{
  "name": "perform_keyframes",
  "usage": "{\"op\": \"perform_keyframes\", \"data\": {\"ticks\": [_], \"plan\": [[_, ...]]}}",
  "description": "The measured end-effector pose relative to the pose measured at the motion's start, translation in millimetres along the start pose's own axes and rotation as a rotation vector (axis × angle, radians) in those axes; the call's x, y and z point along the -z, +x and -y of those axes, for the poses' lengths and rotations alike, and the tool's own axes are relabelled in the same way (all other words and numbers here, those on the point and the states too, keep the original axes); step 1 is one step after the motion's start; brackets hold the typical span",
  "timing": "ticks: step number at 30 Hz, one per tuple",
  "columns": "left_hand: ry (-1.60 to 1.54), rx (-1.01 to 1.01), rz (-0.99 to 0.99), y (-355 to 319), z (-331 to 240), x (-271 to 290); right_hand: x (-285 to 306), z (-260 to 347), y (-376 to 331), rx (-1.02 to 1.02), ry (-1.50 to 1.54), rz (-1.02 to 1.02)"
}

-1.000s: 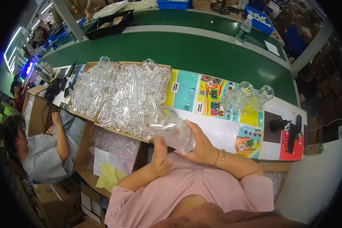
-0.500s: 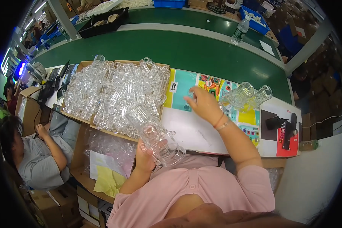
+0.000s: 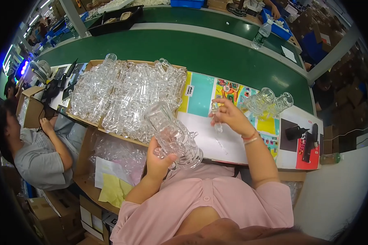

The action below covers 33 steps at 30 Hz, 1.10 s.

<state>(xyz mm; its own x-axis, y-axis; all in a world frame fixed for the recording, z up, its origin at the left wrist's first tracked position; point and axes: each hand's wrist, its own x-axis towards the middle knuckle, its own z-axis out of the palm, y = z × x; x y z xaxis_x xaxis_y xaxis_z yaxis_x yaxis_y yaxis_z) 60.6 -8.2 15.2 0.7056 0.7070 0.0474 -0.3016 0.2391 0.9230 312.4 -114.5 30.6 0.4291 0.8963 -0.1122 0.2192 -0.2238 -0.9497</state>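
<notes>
My left hand [image 3: 156,161] is wrapped round a clear glass vessel [image 3: 167,130], a wide tube with a rounded, bulging lower part and a small side stub. The vessel tilts in front of my chest, its broad end toward me. Over the white board, my right hand [image 3: 238,121] pinches a small clear glass piece [image 3: 218,127], narrow and upright, between thumb and fingers. To the right of that hand lie two similar clear glass vessels [image 3: 264,101]. Shallow cardboard trays [image 3: 140,143] to the left are heaped with small clear glass pieces [image 3: 141,94].
A green conveyor belt [image 3: 216,61] runs beyond the bench; a plastic bottle [image 3: 261,34] stands past it. Black tools [image 3: 308,143] lie at the right end. An open carton [image 3: 81,171] with plastic wrap and paper is at lower left, beside a seated person [image 3: 43,153].
My right hand has drawn back toward me and slightly right and now shows a small glass piece in its fingers. My left hand has raised the vessel a little.
</notes>
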Motion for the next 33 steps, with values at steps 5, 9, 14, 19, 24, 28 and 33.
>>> {"op": "perform_keyframes", "data": {"ticks": [5, 9, 14, 19, 24, 28, 33], "plan": [[-0.105, 0.077, 0.102, 9, -13, -22, -13, 18, -51, 0.007, 0.849, 0.207], [-0.123, 0.102, 0.147, 10, -17, -35, -22, 18, -67, 0.058, 1.014, 0.21], [-0.131, 0.113, 0.192, 9, -14, -45, -25, 20, -79, 0.101, 0.914, 0.163], [-0.092, 0.119, 0.193, 5, -14, -50, -25, 19, -84, 0.209, 0.852, 0.126], [-0.034, 0.094, 0.18, 4, -10, -52, -26, 15, -91, 0.266, 0.773, 0.087], [-0.031, 0.121, 0.163, 4, -10, -54, -25, 12, -93, 0.328, 0.528, 0.04], [0.015, 0.115, 0.198, 7, -6, -52, -24, 5, -97, 0.423, 0.221, -0.081]]}}
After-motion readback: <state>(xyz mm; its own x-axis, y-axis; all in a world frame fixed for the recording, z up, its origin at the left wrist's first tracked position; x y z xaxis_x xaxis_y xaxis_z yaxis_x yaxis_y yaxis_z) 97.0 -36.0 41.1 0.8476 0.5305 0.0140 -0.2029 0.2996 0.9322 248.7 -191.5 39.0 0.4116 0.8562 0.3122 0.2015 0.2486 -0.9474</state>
